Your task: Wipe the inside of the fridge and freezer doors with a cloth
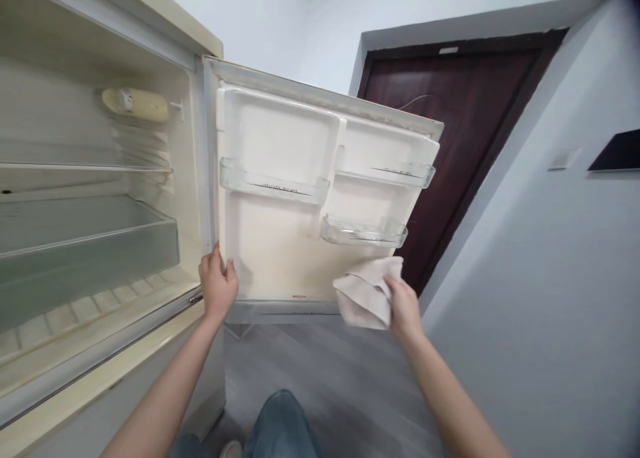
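Bright even light, faint shadows (edges warped)

At one o'clock a dark reddish-brown wooden door [450,145] stands shut in its darker frame, set in a pale grey wall [525,325]. Around three o'clock a small pale wall plate [564,158] sits just beside a flat black panel [617,151]. Grey plank flooring [350,378] fills six o'clock. At nine o'clock, a glass shelf [75,167] runs above a translucent crisper bin [85,258], with a cream cylindrical lamp cover [135,105] higher up.
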The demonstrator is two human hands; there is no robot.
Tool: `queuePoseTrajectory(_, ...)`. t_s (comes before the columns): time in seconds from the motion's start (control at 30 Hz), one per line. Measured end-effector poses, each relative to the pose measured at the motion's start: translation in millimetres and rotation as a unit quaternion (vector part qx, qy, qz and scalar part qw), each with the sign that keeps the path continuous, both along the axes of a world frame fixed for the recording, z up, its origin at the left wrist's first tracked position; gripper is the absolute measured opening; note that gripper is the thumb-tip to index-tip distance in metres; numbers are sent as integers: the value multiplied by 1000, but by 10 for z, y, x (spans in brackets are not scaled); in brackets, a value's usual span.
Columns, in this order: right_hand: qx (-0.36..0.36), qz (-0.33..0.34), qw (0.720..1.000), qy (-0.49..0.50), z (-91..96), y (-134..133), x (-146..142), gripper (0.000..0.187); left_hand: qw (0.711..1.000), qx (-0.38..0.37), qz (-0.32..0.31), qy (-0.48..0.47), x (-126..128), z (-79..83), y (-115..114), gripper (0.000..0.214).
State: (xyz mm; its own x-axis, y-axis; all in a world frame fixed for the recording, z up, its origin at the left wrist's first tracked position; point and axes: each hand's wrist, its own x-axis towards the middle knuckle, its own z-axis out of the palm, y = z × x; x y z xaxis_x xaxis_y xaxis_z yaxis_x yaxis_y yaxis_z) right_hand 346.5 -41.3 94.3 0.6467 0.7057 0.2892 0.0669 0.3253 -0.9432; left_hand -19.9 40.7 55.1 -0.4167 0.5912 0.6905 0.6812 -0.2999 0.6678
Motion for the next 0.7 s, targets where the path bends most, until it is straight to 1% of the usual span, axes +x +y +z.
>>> queuePoseTrajectory(0.03,5,37,999,32,-65,24,-265,31,1000,1,-1,-1,4,3,-3,63)
queuePoseTrajectory(0.13,29,63,997,27,-196,185,-1035,40,1000,1,-3,-3,10,8,-10,62)
queuePoseTrajectory(0.2,66,94,992,44,-209,371,-1485,48,1000,1,-3,-5,8,3,-12,61)
queuePoseTrajectory(0.27,85,91,992,37,-170,590,-1874,52,1000,7,-5,-7,3,-10,-11,60)
queuePoseTrajectory(0.3,80,80,993,21,-139,698,-2046,53,1000,10,-7,-8,1,-18,-10,59)
queuePoseTrajectory(0.37,56,51,996,-48,-78,892,-2342,57,1000,14,-12,-11,-2,-35,-6,57)
queuePoseTrajectory(0.43,47,19,985,-166,-23,1047,-2566,62,1000,11,-16,-10,-2,-52,-2,57)
queuePoseTrajectory(0.47,52,0,969,-242,6,1110,-2646,64,1000,9,-17,-10,-2,-60,1,56)
queuePoseTrajectory(0.5,59,-20,944,-323,42,1163,-2705,65,1000,11,-18,-10,-2,-68,4,56)
queuePoseTrajectory(0.57,68,-57,884,-458,143,1238,-2763,66,999,21,-22,-14,-4,-83,13,55)
queuePoseTrajectory(0.6,73,-67,859,-503,205,1260,-2769,66,999,27,-25,-17,-6,-90,18,55)
queuePoseTrajectory(0.63,79,-71,841,-531,269,1272,-2763,65,999,30,-28,-19,-9,-95,23,55)
queuePoseTrajectory(0.7,103,-61,817,-565,368,1268,-2733,61,999,28,-33,-20,-14,-101,32,54)
